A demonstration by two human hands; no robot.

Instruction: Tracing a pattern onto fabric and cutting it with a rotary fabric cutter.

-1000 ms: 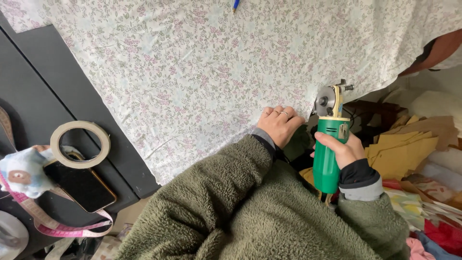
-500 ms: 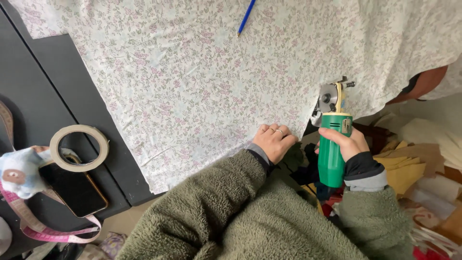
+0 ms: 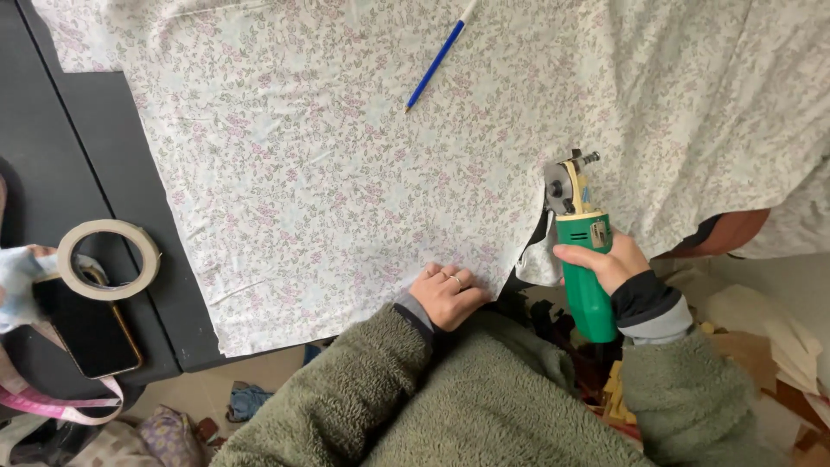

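Floral fabric (image 3: 346, 156) covers a dark table (image 3: 95, 156) above scraps (image 3: 778, 337).

Hands at a floral cloth with a green rotary cutter

The left hand (image 3: 451, 294) lies flat on the near edge of the floral fabric (image 3: 346, 164) spread over the dark table (image 3: 95, 156). The right hand (image 3: 605, 259) grips a green electric cutter (image 3: 581, 251), its round blade at the cloth's edge. A blue pencil (image 3: 437, 59) rests on the fabric, well apart. A tape roll (image 3: 108, 259), phone (image 3: 86, 329) and pink measuring tape (image 3: 52, 402) sit on the table's left.
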